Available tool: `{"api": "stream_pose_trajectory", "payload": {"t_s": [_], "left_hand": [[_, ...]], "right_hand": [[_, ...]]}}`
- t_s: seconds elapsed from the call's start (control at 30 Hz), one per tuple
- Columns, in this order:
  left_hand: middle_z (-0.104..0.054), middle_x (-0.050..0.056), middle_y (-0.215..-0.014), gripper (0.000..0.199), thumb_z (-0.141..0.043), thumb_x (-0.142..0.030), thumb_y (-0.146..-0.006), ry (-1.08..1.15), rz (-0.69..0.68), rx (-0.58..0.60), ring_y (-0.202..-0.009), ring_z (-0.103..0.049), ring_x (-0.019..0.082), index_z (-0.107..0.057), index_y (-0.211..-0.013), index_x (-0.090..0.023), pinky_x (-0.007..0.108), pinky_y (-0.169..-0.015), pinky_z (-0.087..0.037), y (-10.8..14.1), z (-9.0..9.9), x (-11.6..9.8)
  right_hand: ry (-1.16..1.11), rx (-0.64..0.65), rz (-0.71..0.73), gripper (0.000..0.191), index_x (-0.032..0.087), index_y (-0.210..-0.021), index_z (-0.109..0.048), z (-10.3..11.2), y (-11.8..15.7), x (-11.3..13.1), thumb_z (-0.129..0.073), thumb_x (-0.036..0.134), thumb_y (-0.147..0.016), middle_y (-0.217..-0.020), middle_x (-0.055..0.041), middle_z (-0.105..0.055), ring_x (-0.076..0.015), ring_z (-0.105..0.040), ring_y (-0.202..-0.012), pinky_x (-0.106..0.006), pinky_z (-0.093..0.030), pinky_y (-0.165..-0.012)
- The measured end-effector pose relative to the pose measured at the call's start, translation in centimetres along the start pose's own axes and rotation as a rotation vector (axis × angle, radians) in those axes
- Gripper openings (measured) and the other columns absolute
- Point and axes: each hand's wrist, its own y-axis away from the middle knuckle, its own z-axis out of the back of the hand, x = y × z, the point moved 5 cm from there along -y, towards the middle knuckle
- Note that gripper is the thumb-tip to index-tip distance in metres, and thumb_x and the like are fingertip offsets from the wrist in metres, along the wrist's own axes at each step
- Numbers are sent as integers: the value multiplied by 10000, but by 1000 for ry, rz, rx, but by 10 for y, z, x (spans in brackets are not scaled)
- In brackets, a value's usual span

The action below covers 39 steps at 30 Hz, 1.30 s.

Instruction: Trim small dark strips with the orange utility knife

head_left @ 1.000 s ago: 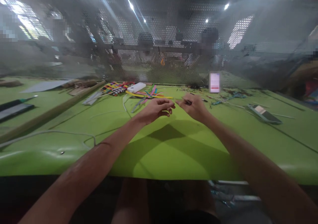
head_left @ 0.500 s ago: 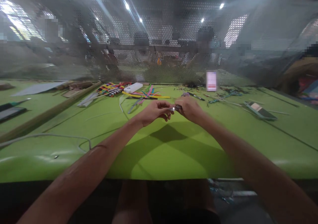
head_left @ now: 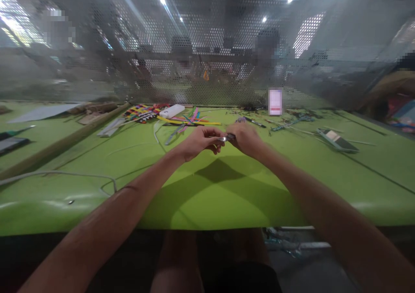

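Above the green tabletop [head_left: 207,206], my two hands meet near the middle. My left hand [head_left: 207,140] is closed in a pinch on a small shiny silvery strip [head_left: 224,139], thumb on top and the lower fingers curled. My right hand [head_left: 245,137] is closed around a small dark grey piece [head_left: 231,136] that meets the strip's end. Fingers hide most of that piece, and its kind does not show. Beneath the hands lies their shadow. Beyond them rests a pile of coloured strips [head_left: 191,122].
A perforated metal screen [head_left: 210,85] closes the table's back. A white case [head_left: 173,111], a pen [head_left: 255,122] and a bright-screened phone [head_left: 275,101] are along it. A bamboo pole [head_left: 65,141] and pale cable [head_left: 65,172] lie left; a dark flat block [head_left: 337,140] lies right. Another person's arm [head_left: 391,85] shows far right.
The camera view has tilted slightly, so the table sits a little higher in the picture. My hands stay together with the same small things held; the right one is slightly blurred.
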Motion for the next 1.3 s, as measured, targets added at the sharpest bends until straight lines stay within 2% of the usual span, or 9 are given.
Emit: {"api": "stream_pose_trajectory", "payload": {"t_s": [0.4, 0.8, 1.03, 1.3], "left_hand": [[-698, 33, -720, 236, -874, -296, -734, -37, 21, -7, -601, -637, 110, -723, -792, -125, 266, -602, -544, 2, -1, 0], [-698, 26, -689, 164, -832, -240, -760, -66, 19, -33, -582, -636, 106, -718, -776, -123, 257, -594, -551, 1, 0, -2], [-696, 25, -689, 193, -844, -274, -755, -83, 10, -16, -588, -632, 107, -719, -771, -128, 257, -603, -549, 2, 0, -2], [-706, 32, -685, 251, -872, -338, -730, -100, 11, 18, -594, -623, 108, -732, -763, -133, 259, -610, -544, 2, -2, -3]], "right_hand": [[-21, -10, 35, 223, 178, -724, -638, -2, 1, 2, -555, 163, -931, -773, -60, -684, -173, -544, -726, -290, -324, -700], [20, -5, 32, 225, 181, -713, -616, 0, 2, 4, -532, 162, -921, -746, -52, -654, -169, -509, -702, -295, -301, -674], [12, -5, 53, 256, 187, -710, -596, -2, 2, 5, -527, 187, -956, -752, -48, -655, -172, -512, -714, -296, -310, -684], [-42, -19, 49, 211, 168, -716, -625, 0, 3, 6, -551, 119, -907, -756, -55, -661, -169, -525, -717, -291, -323, -704]]}}
